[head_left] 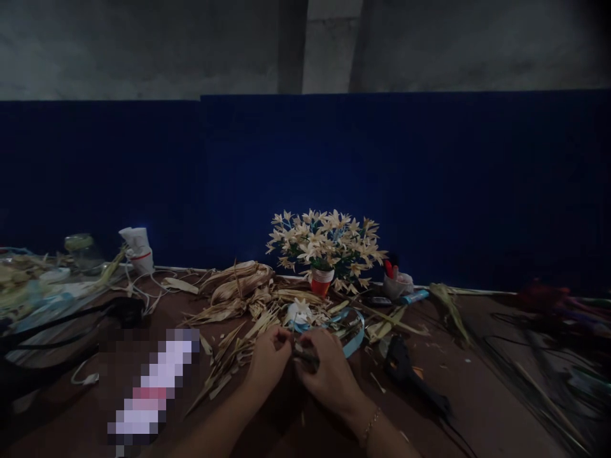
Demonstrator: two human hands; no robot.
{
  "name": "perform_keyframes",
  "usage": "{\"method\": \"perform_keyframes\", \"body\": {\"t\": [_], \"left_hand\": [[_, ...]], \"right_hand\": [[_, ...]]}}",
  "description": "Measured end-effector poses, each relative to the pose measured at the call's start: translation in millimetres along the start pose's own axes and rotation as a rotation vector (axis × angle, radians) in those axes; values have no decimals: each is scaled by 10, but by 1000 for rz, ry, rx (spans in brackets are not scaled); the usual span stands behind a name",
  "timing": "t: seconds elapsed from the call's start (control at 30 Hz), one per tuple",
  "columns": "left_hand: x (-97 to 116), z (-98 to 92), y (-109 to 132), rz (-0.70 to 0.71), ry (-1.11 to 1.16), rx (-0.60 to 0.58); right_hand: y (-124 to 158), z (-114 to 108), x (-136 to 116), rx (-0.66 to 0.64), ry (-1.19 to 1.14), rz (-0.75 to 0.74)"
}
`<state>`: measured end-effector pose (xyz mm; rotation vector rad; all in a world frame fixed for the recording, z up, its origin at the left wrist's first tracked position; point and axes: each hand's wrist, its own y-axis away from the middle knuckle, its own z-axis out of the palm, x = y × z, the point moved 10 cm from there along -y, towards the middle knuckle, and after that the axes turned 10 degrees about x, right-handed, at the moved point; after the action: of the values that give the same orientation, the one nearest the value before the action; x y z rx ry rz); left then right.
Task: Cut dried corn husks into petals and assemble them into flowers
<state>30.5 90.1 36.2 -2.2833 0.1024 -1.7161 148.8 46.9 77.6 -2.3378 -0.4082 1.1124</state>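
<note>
My left hand (272, 353) is closed in a pinch, apparently on the thin stem of a cream flower (300, 308) just beyond the fingertips. Close beside it, my right hand (327, 362) is closed around a small dark tool (306, 356); its kind is hard to make out. Light blue ribbon (354, 343) curls right behind the right hand. Dry husk strips (238, 346) lie around and beyond the left hand. Behind both hands stands a red and white pot (321, 280) with a full bunch of cream flowers (327, 238).
A black glue gun (405, 375) with a cord lies at the right. Near it stands a small container (398, 286) with red-handled items. To the left are a glass jar (83, 251), black straps (71, 318) and white cables. A blue partition (305, 165) rises behind.
</note>
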Motion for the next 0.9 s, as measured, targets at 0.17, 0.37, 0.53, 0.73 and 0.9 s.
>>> {"method": "perform_keyframes", "body": {"t": [0.17, 0.37, 0.53, 0.73, 0.9], "left_hand": [[-70, 28, -14, -49, 52, -7], [70, -25, 8, 25, 116, -4], [185, -8, 43, 100, 80, -24], [247, -9, 77, 147, 29, -10], [397, -21, 153, 349, -217, 32]], "right_hand": [[11, -17, -134, 36, 124, -121], [70, 167, 591, 61, -466, 483], [161, 348, 745, 29, -805, 718], [147, 337, 671, 34, -769, 716], [47, 134, 515, 91, -399, 468]]}}
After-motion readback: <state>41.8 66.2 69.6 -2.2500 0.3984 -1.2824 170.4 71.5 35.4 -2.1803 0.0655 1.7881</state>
